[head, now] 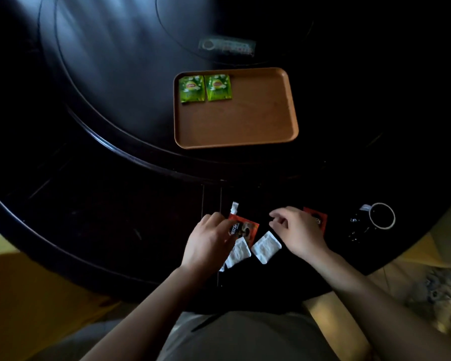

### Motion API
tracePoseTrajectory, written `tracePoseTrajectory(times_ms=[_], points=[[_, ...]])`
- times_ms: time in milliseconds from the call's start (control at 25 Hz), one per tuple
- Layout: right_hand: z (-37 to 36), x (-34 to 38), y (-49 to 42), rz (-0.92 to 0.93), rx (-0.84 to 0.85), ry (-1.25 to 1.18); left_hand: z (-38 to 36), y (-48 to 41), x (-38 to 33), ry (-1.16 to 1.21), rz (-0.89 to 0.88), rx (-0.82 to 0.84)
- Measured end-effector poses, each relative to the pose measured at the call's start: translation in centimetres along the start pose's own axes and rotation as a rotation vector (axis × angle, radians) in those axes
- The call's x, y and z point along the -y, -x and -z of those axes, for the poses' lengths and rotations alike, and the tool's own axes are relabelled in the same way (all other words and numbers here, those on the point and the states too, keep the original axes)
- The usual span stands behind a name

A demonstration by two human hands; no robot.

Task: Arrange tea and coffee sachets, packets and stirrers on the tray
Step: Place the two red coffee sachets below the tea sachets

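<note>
Hands over sachets at the near table edge; tray beyond holds two tea sachets.
Head view: left hand [208, 242] curled, fingers on red coffee sachet [245, 229], firm grip unclear. Right hand [297, 230] loosely open, holding nothing, over second red sachet [317, 217]. Two white packets [266, 247] [238, 254] lie between the hands. Brown tray [245, 123] has green sachets [191, 88] [218, 87] side by side in far-left corner. Mug [382, 216] far right on dark table [102, 126].

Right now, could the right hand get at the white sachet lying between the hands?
Probably yes: the right hand hovers open just beside the white sachet, with nothing lying over it.
</note>
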State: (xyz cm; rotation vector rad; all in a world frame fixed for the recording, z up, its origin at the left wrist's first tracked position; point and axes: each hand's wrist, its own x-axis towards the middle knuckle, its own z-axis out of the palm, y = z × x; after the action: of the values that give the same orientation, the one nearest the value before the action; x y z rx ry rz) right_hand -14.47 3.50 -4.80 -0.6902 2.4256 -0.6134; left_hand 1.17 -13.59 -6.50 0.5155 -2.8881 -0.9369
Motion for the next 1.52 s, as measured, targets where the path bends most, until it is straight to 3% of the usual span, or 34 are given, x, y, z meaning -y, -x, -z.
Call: tracePoseTrajectory(times_ms=[120, 240, 360, 560, 680, 840, 960, 1120, 1280, 1520], points=[[0.1, -2.1, 1.1, -0.03, -0.138, 0.096, -1.1, -2.9, -1.4, -0.211, -0.175, 0.182], [0.5, -4.6, 2.6, -0.096, -0.223, 0.247, -1.6, -5.6, -2.3, -0.439, -0.219, 0.339], [0.8, -6.4, 3.1, -0.124, -0.184, 0.34, -1.8, -6.3, -2.8, -0.528, -0.217, 0.364], [1.4, -7.0, 2.2, -0.105, -0.176, 0.282, -2.3, -6.9, -2.4, -0.488, -0.104, 0.342], [1.9, -7.1, 1.7, -0.153, -0.2, 0.316, -2.0, -6.8, -2.7, -0.313, 0.01, 0.257], [2.5, -7.1, 1.5, -0.124, -0.271, 0.261, -0.4, -6.7, -3.1, 0.186, 0.312, 0.041], [3.2, -6.4, 1.3, -0.151, -0.197, -0.022, 1.3, -6.6, -3.7, 0.5, 0.536, -0.043], [4.6, -4.5, 0.6, -0.16, -0.155, -0.347, 2.8, -5.8, -3.9, 0.822, 0.703, -0.146], [6.0, -1.3, -0.7, -0.145, -0.177, -0.628, 4.7, -5.3, -4.1, 1.079, 0.777, -0.189], [7.3, 4.4, -4.3, -0.106, -0.265, -0.695, 8.0, -7.3, -3.1, 1.222, 0.715, -0.249]])
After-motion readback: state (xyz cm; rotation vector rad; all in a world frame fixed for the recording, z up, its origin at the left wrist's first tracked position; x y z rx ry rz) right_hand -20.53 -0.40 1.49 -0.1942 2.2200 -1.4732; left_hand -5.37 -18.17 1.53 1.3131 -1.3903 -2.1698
